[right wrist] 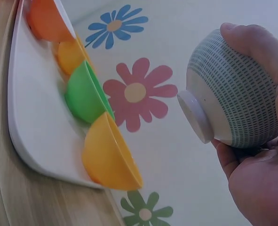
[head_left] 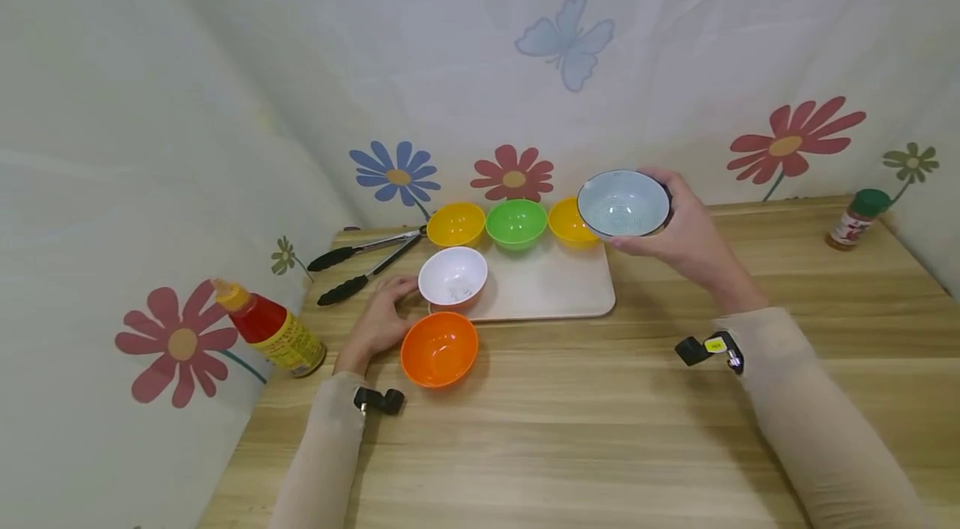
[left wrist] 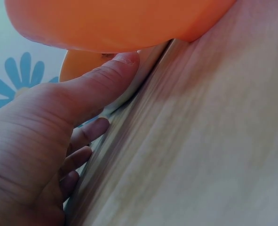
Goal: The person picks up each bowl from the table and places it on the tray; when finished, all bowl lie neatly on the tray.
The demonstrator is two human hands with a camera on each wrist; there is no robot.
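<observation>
My right hand (head_left: 690, 242) grips a bowl (head_left: 624, 204) with a pale inside and a dark rim, raised above the tray's right end. In the right wrist view, this bowl (right wrist: 233, 94) shows rows of small green dashes and a white foot, with the thumb on its side and fingers underneath. My left hand (head_left: 386, 316) is low at the tray's left edge, beside a white-lined bowl (head_left: 453, 276) with an orange outside. In the left wrist view, its thumb (left wrist: 106, 80) stretches out under an orange bowl (left wrist: 120, 23) in the foreground, the other fingers loosely bent near the table.
A white tray (head_left: 547, 287) carries yellow (head_left: 456, 225), green (head_left: 517, 223) and second yellow (head_left: 570, 222) bowls along its back. Black-tipped tongs (head_left: 375, 254) and a red sauce bottle (head_left: 273, 333) are at left. A green-capped spice jar (head_left: 857, 221) stands far right, before a flowered curtain.
</observation>
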